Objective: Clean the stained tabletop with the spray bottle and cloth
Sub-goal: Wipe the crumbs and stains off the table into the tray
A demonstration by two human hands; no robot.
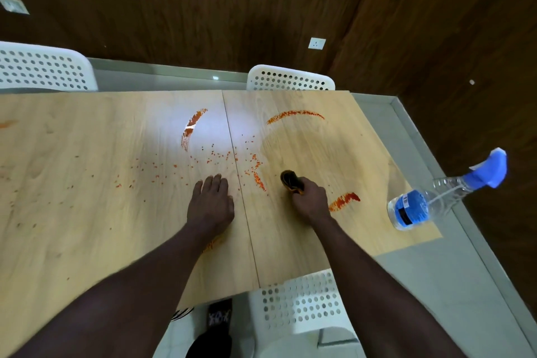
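Note:
The light wooden tabletop carries orange-red smears and many small droplets. My right hand grips a bunched dark cloth stained orange and holds it down on the table, beside a streak of droplets. Flat on the wood just left of the table's seam rests my left hand, fingers straight. A clear spray bottle with a blue label and blue trigger head stands near the right table edge, apart from both hands. Arc-shaped smears lie further back, and one sits right of my right hand.
White perforated chairs stand at the far side, far left and at the near edge. Dark wooden walls surround the table, with grey floor to the right. A foot shows below the near edge.

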